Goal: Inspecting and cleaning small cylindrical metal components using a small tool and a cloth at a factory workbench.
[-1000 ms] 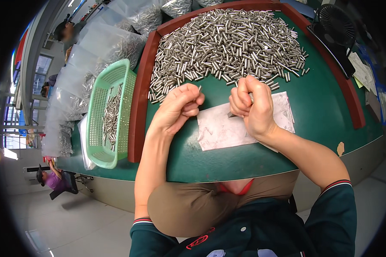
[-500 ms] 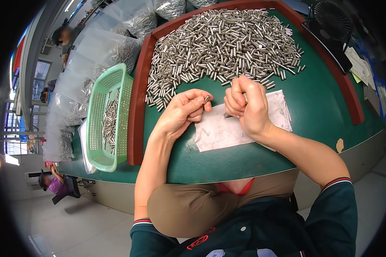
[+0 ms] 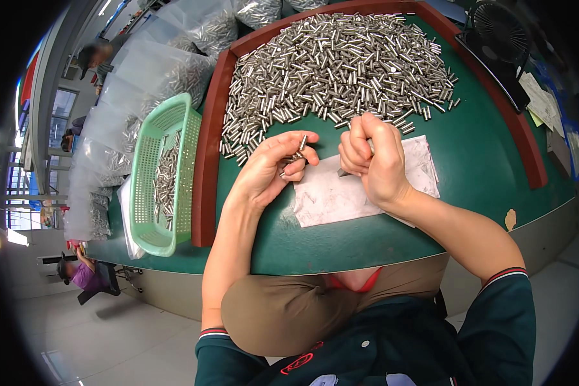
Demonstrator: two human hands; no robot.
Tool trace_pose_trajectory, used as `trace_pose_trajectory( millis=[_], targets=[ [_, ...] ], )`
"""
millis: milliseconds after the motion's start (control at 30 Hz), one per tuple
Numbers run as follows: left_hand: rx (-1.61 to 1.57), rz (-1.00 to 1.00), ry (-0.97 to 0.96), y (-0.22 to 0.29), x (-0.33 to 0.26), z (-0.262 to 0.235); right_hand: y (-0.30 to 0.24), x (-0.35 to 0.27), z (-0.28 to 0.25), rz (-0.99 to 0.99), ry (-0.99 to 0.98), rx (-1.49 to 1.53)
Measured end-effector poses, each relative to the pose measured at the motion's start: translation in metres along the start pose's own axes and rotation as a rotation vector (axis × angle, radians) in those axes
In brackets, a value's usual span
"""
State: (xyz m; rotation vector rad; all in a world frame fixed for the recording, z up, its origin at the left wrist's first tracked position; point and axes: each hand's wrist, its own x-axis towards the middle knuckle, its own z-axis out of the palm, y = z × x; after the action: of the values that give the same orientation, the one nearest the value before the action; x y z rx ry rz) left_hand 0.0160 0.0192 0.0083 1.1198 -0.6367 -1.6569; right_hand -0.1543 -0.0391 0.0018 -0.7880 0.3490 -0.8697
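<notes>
A big heap of small metal tubes [image 3: 341, 71] lies on the green table [image 3: 482, 167] inside a red-brown rim. My left hand [image 3: 273, 170] holds several of these tubes, with one tube [image 3: 302, 142] pinched upright between thumb and forefinger. Just right of it, my right hand [image 3: 373, 157] is closed around a small pointed tool [image 3: 345, 172] whose tip points left toward the left hand. Both hands hover over a stained white paper sheet [image 3: 341, 193] at the near edge of the heap.
A green plastic basket [image 3: 161, 177] with several tubes stands left of the rim. Clear bags of tubes [image 3: 161, 71] pile up at the far left. A black fan [image 3: 498, 29] and papers [image 3: 540, 103] sit at the right. Other people work at the left.
My left hand drew back from the heap with tubes and lifted one between its fingertips. The right hand stayed over the paper, still closed on the tool.
</notes>
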Motion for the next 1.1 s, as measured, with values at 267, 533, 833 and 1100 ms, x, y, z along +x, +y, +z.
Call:
trace_pose_trajectory(
  millis=[267,533,833,1100],
  targets=[
    [0.042,0.239,0.192,0.003,0.002,-0.018,-0.001,-0.001,-0.001,-0.004,-0.007,0.017],
    [1.534,0.627,0.591,-0.006,0.025,-0.008,0.0,0.0,0.0,-0.006,-0.006,0.019],
    [0.158,0.143,0.075,0.001,-0.001,0.005,-0.001,0.0,-0.002,-0.01,0.003,0.011],
    [0.018,0.078,-0.052,-0.007,0.004,-0.005,-0.001,0.0,0.001,-0.002,0.001,0.001]
  ],
)
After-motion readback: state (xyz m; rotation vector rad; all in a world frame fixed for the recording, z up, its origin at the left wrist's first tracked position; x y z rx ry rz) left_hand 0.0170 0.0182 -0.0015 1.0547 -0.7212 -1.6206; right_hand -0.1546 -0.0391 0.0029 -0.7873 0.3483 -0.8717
